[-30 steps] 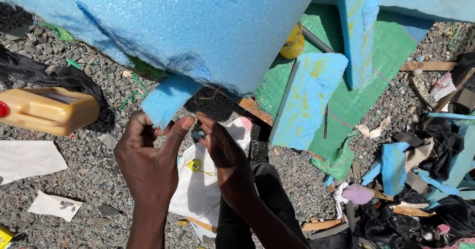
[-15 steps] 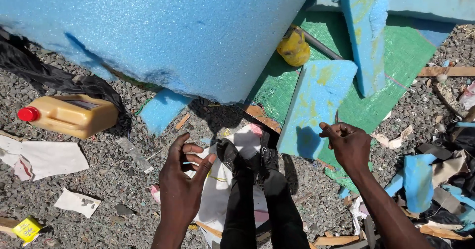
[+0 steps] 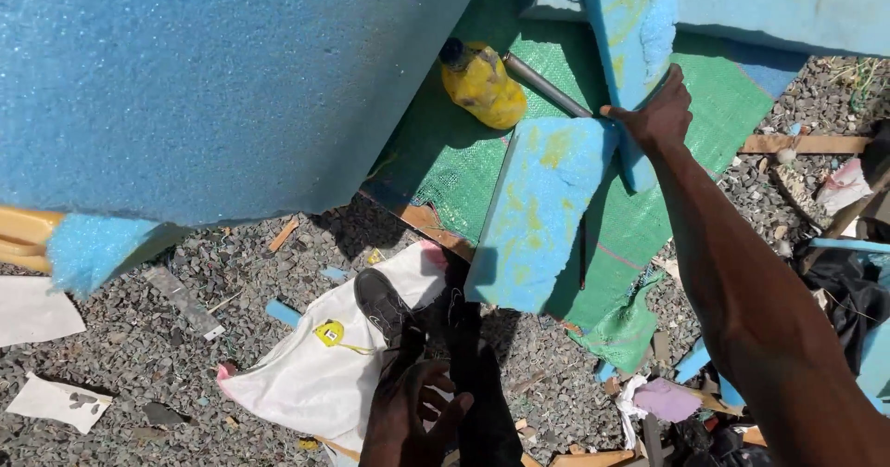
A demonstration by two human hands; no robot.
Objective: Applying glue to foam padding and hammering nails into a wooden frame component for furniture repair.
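Right grip point(image 3: 660, 115) fingers pressed on upright blue foam strip point(image 3: 623, 31), foam slab point(image 3: 538, 212) just below-left, left hand point(image 3: 413, 411) spread, empty

- Your right hand point(image 3: 660, 115) touches a tall blue foam strip point(image 3: 623, 50), smeared yellow, standing upright on the green woven mat point(image 3: 445, 152).
- Just left of that strip, a blue foam slab point(image 3: 538, 212) with yellow blotches lies tilted across the mat's near edge.
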